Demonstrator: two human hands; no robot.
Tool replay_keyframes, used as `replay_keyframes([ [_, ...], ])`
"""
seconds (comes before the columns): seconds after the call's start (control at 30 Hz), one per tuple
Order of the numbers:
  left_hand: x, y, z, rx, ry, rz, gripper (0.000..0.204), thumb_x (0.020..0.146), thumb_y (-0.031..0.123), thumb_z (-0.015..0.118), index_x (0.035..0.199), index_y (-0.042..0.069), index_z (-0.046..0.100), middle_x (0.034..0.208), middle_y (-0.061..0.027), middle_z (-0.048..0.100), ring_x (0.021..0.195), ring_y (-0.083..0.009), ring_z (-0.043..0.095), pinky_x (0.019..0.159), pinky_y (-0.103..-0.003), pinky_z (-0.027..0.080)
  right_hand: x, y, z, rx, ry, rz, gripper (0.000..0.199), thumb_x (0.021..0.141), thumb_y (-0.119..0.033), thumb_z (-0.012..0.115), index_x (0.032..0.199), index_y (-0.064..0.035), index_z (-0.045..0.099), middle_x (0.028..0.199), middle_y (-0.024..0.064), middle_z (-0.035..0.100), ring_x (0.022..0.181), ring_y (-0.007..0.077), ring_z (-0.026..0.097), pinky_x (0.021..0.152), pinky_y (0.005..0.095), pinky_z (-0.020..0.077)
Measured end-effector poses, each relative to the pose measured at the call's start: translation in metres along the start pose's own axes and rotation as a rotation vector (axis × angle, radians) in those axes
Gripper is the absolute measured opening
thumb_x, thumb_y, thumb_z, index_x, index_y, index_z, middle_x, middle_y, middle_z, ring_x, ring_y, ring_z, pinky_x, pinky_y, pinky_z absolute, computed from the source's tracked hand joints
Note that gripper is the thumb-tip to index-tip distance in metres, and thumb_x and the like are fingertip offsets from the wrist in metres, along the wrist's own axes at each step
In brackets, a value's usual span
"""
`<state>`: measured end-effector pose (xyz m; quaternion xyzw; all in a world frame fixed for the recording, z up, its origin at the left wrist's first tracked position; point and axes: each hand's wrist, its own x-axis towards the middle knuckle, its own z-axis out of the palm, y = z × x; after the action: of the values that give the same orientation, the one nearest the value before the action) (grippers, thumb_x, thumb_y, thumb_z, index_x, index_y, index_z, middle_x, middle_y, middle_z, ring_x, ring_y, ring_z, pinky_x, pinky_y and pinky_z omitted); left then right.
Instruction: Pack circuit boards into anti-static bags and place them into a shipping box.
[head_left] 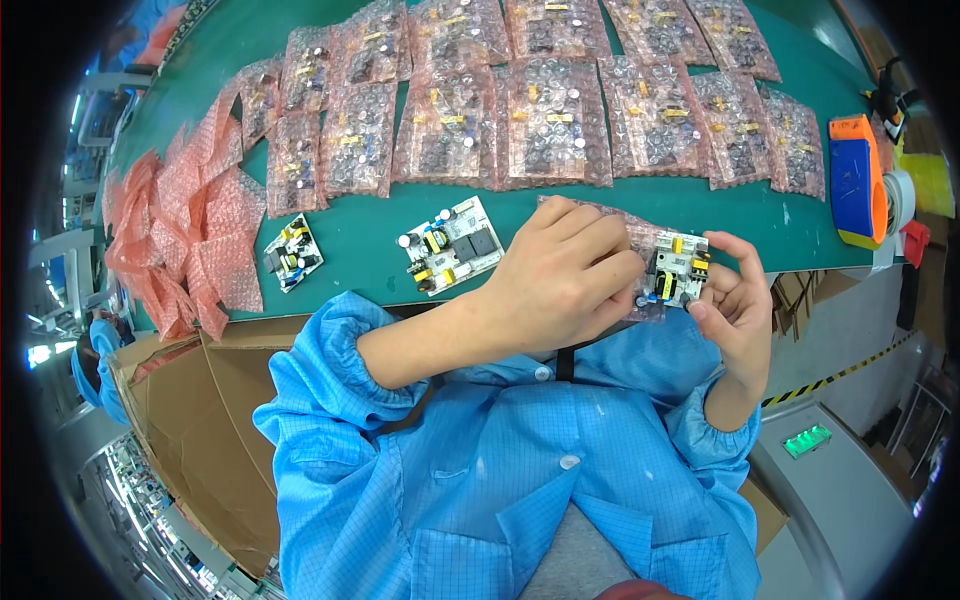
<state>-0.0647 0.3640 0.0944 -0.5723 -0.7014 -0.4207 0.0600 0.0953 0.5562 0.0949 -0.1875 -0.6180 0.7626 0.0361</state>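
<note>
Between my hands, at the table's front edge, is a white circuit board (682,268) with yellow and black parts. My right hand (738,305) grips its right side between thumb and fingers. My left hand (572,268) is closed on a pink bubble-wrap bag (642,236), which lies against the board's left side; how far the board sits inside the bag is partly hidden by my fingers. Left of my left hand, a larger bare circuit board (452,247) lies on the green table (365,230). Farther left is another bare circuit board (293,255).
Two rows of bagged circuit boards (555,125) cover the table's far side. Loose pink bubble-wrap bags (205,225) are heaped at left. An orange and blue tape dispenser (853,180) stands at the right edge. A cardboard box (205,430) is below the table edge at left.
</note>
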Motion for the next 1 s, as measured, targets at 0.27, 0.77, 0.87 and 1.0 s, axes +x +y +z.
replay_keyframes([
  [0.27,-0.001,-0.001,0.002,-0.012,-0.009,-0.024,0.02,0.065,0.004,0.074,0.082,0.008,0.064,0.08,-0.0053,0.058,0.074,-0.0249,0.06,0.069,-0.036,0.044,0.0,0.002,0.001,-0.02,0.009,-0.008,0.066,0.083,-0.002,0.073,0.14,0.0021,0.039,0.094,0.0086,0.068,0.067,0.0016,0.05,0.061,0.0168,0.0379],
  [0.77,0.001,-0.007,0.007,-0.03,-0.084,-0.006,0.023,0.068,0.005,0.074,0.087,0.008,0.062,0.082,-0.005,0.058,0.077,-0.0245,0.058,0.067,-0.037,0.044,0.001,0.001,-0.006,-0.085,0.018,-0.054,0.069,0.081,-0.003,0.073,0.142,0.0023,0.04,0.091,0.006,0.066,0.068,0.0036,0.052,0.067,0.019,0.0407],
  [0.87,0.0,-0.008,0.004,-0.013,-0.09,-0.011,0.023,0.068,0.004,0.074,0.087,0.008,0.062,0.081,-0.0046,0.059,0.075,-0.0245,0.059,0.066,-0.037,0.044,0.004,-0.001,-0.002,-0.112,0.021,-0.061,0.071,0.082,-0.003,0.072,0.144,0.0028,0.039,0.092,0.0071,0.067,0.067,0.0032,0.052,0.065,0.0186,0.0404],
  [1.0,-0.002,-0.007,0.003,-0.006,-0.076,-0.006,0.023,0.067,0.003,0.074,0.087,0.008,0.062,0.08,-0.0045,0.059,0.074,-0.0244,0.059,0.066,-0.036,0.044,0.0,-0.005,-0.001,-0.14,0.01,-0.069,0.069,0.083,-0.003,0.071,0.144,0.0039,0.04,0.091,0.0065,0.066,0.067,0.0023,0.051,0.062,0.0176,0.038],
])
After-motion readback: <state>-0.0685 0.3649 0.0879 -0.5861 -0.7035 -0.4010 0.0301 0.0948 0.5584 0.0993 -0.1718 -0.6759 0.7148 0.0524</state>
